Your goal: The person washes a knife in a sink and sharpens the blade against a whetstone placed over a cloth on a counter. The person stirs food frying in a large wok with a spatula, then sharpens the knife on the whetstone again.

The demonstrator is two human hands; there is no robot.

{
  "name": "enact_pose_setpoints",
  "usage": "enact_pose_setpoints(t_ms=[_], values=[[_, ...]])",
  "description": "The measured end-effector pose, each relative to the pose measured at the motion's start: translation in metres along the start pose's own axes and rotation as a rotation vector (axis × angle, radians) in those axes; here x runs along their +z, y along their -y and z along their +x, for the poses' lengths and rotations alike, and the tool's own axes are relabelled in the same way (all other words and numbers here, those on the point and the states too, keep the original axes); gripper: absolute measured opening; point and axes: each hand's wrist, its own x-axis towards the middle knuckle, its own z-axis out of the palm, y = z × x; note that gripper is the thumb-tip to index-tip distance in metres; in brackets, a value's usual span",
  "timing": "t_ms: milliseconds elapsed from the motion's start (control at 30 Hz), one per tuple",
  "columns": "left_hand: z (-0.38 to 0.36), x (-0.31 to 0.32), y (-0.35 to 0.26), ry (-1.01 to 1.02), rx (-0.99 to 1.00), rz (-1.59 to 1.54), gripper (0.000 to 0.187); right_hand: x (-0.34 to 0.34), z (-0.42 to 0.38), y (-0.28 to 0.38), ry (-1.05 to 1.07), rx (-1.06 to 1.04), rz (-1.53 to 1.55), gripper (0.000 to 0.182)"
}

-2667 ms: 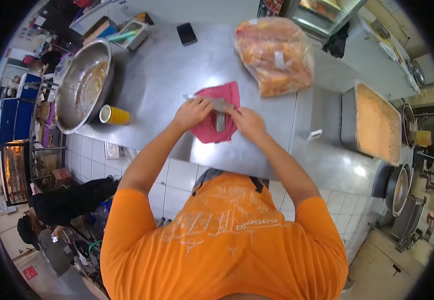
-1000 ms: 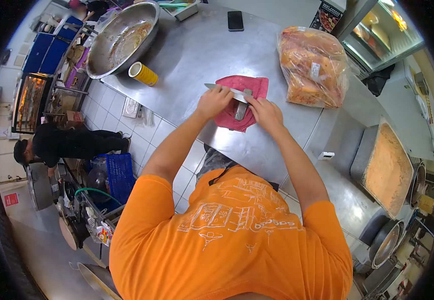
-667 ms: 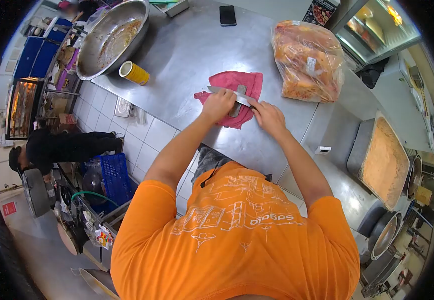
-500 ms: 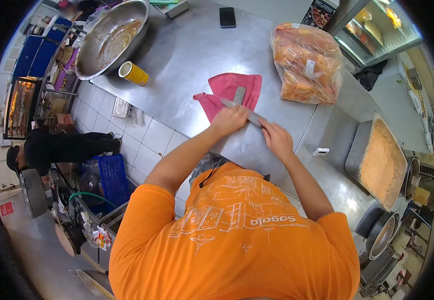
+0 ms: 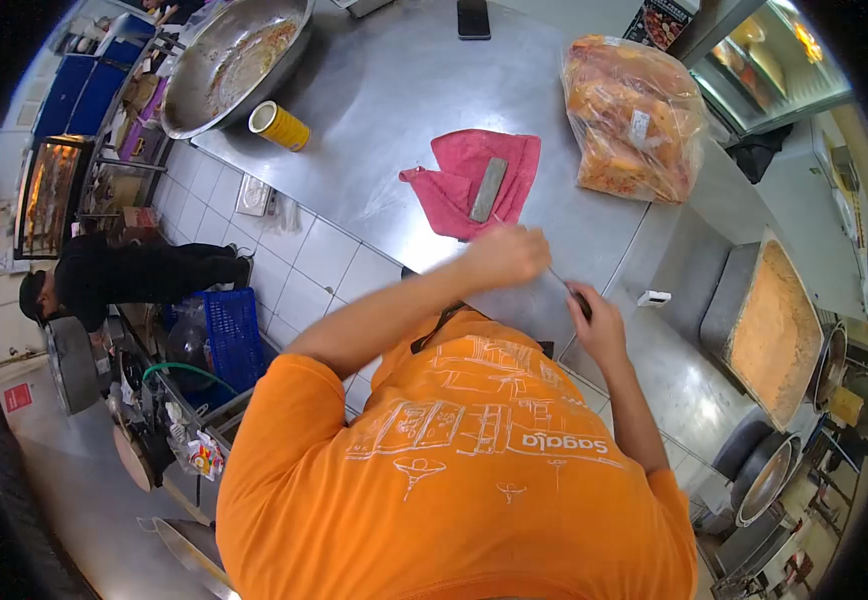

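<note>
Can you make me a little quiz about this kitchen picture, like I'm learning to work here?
1. What grey bar lies on the pink cloth?
2. True or false: the yellow cup stands upright.
3. Which hand holds the knife's dark handle: A left, B right?

Key:
1. A sharpening stone.
2. False; it lies on its side beside the big metal bowl.
3. B, the right hand; the left hand rests by the blade.

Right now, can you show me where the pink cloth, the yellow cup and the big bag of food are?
pink cloth (image 5: 451, 186), head view, bare left part.
yellow cup (image 5: 281, 127), head view, middle of its side.
bag of food (image 5: 634, 120), head view, middle of the plastic.
</note>
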Motion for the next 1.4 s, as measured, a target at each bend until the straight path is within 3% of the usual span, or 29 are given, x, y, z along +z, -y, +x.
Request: enact_pose_setpoints(t_ms=[67,133,200,300,400,600,800,900,1000,1200,1400], values=[[-0.005,-0.017,0.050,0.156,-0.081,-0.008,0.012,0.016,0.050,-0.009,0.027,-0.087,0.073,0.027],[-0.002,-0.038,0.095,0.368,-0.208,-0.188,0.014,0.017,0.101,0.007,0.224,-0.059,0.115,0.021],[-0.010,-0.047,0.131,0.543,-0.407,-0.356,0.016,0.038,0.148,-0.001,0.294,-0.187,0.185,0.024],[-0.025,-0.050,0.152,0.672,-0.458,-0.332,0.018,0.058,0.193,-0.005,0.357,-0.321,0.017,0.027],[-0.042,-0.045,0.155,0.648,-0.553,-0.418,0.021,0.055,0.206,0.012,0.447,-0.299,-0.162,0.032],[-0.056,-0.041,0.175,0.636,-0.642,-0.345,0.018,0.089,0.216,0.019,0.323,-0.425,-0.056,0.025],[-0.044,-0.031,0.181,0.707,-0.617,-0.254,0.020,0.099,0.205,0.019,0.244,-0.349,0.041,0.023],[-0.031,-0.021,0.182,0.616,-0.512,-0.270,0.019,0.092,0.193,0.017,0.207,-0.220,0.120,0.024],[-0.015,-0.022,0.180,0.760,-0.498,-0.235,0.018,0.099,0.196,0.002,0.207,-0.212,0.083,0.025],[-0.019,-0.025,0.201,0.847,-0.518,-0.188,0.024,0.111,0.208,0.020,0.233,-0.177,0.067,0.029],[-0.027,-0.014,0.206,0.763,-0.485,-0.228,0.023,0.110,0.210,0.022,0.238,-0.133,0.019,0.030]])
